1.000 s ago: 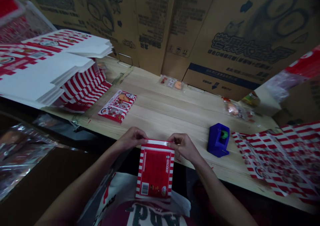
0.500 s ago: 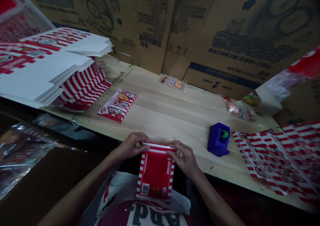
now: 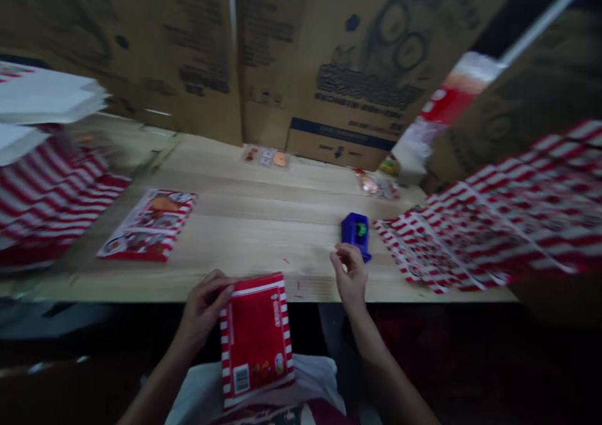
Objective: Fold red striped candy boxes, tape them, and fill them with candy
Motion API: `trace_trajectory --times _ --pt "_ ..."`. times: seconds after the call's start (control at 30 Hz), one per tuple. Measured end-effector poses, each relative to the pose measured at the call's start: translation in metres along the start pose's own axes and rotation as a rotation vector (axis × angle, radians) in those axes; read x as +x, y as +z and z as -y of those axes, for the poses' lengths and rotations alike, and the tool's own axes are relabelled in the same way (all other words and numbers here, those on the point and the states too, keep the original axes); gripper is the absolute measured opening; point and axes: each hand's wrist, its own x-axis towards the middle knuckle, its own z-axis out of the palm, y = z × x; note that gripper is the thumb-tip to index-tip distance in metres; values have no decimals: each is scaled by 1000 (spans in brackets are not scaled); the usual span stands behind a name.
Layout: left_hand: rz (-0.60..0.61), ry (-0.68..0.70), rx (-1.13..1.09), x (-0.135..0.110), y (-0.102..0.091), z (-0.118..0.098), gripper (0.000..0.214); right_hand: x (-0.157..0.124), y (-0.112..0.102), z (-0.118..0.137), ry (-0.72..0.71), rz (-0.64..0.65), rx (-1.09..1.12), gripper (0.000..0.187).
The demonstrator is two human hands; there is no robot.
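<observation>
Red-and-white striped flat cartons point(image 3: 42, 187) pile at the far left of the pine workbench point(image 3: 263, 224), and a printed flat carton point(image 3: 147, 225) lies on the wood beside them. The left hand point(image 3: 203, 309) grips the upper left edge of a red striped box point(image 3: 256, 337), which is held tilted just below the bench edge, over the person's lap. The right hand point(image 3: 350, 274), well apart from the box, is loosely curled and holds nothing, just beside a blue tape dispenser point(image 3: 355, 234). Farther right, a spread of striped printed sheets point(image 3: 489, 224) covers the bench and overhangs its end.
</observation>
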Motion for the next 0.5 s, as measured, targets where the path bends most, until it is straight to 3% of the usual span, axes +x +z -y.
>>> trace_trajectory --times 0.07,0.1,0.2,0.27,0.5 --pt "-57 -87 -133 0 4 10 14 17 -30 -17 15 -240 -150 26" --pt "-76 -132 -191 1 7 14 15 23 -43 -25 50 -297 -211 28" --pt "-75 -251 -293 2 16 18 19 30 -66 -45 176 -266 -266 33" --pt "-63 -282 -312 2 19 18 20 30 -67 -55 207 -221 -242 35" --pt "-158 -378 -303 5 18 14 30 43 -50 -69 223 -267 -101 36"
